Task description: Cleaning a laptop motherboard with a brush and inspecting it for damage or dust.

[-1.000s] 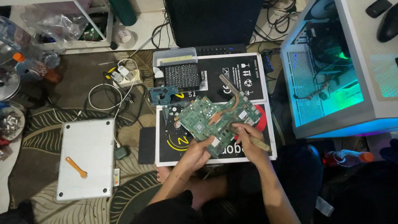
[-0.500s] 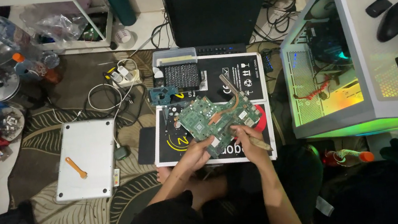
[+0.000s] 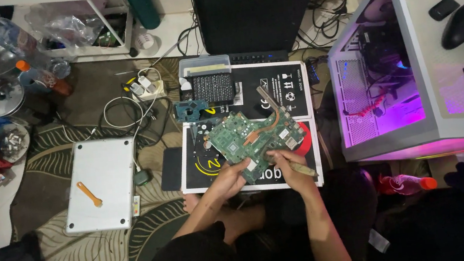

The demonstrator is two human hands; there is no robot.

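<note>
- Green rectangular circuit board with copper heat pipe (image 3: 254, 139): tilted above a black printed cardboard box (image 3: 294, 84) on the floor.
- Left hand (image 3: 231, 178): grasping the board's near edge.
- Right hand (image 3: 286, 164): clenched round a slim wooden-handled tool (image 3: 301, 169) at the board.
- Silver closed laptop (image 3: 103, 184) with orange plastic pry tool (image 3: 89, 193): well apart, leftward.

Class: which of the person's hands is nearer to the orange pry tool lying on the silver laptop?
Left. The left hand holds the green circuit board's near edge, closer to the orange pry tool; the right hand sits farther right.
</note>
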